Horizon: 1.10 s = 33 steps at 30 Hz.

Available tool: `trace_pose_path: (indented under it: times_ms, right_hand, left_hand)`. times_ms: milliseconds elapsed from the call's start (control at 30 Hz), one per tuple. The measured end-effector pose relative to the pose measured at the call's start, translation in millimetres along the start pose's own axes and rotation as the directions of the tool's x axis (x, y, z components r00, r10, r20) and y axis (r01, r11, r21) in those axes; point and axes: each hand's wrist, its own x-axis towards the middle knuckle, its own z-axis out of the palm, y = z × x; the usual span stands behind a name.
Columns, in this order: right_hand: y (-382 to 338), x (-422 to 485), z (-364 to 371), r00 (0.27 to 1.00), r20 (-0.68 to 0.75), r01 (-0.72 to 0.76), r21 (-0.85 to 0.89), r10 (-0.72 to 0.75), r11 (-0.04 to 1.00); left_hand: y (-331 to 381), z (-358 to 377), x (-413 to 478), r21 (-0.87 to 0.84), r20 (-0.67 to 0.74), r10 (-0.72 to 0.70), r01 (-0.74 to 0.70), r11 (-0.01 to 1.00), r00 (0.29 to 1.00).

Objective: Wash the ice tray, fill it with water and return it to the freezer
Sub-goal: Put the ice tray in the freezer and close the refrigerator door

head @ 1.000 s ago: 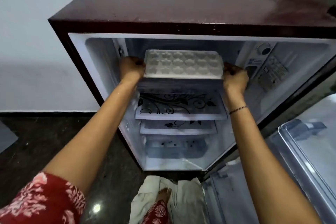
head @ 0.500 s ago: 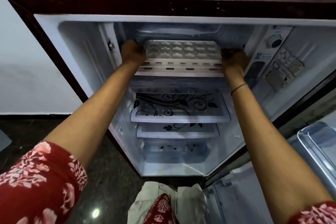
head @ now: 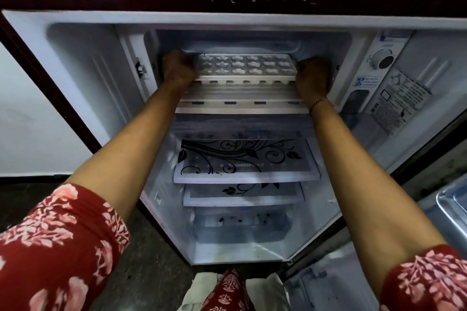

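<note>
We hold the ice tray (head: 244, 67) level at the mouth of the freezer compartment (head: 252, 41), long axis running side to side. Our left hand (head: 179, 68) and right hand (head: 313, 74) each have their grip closed on one short end, equally near. The compartment lies straight behind the tray.

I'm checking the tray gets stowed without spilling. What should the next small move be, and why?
Probably slide the ice tray level, a little deeper into the freezer compartment, then let go. The left hand and right hand grip its two ends, and its front edge sits near the compartment's opening, above the white ledge.
</note>
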Motion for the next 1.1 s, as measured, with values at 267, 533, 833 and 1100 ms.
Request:
trace_pose_path:
  times_ms: [267,533,833,1100]
  right_hand:
    - [-26.5,-37.3,-4.9,0.964,0.076,0.262,-0.118,-0.254,0.958]
    - [-31.5,-113.7,-43.1,0.911,0.296,0.367,-0.258,-0.288,0.894]
    - [-43.7,-212.0,-121.7,0.899,0.295,0.398,-0.245,-0.323,0.884]
    - [-39.9,-306.9,-194.5,0.886,0.315,0.412,-0.204,-0.339,0.888]
  left_hand:
    - [33.5,-20.9,-46.8,0.269,-0.011,0.134,-0.126,0.955,0.991]
    - [62.3,-53.8,-128.8,0.437,0.217,0.125,-0.211,0.874,0.968]
    - [93.8,-102.6,-229.8,0.411,0.253,0.160,-0.255,0.875,0.954]
    - [117.1,-150.6,-333.2,0.303,0.310,0.109,-0.207,0.930,0.944]
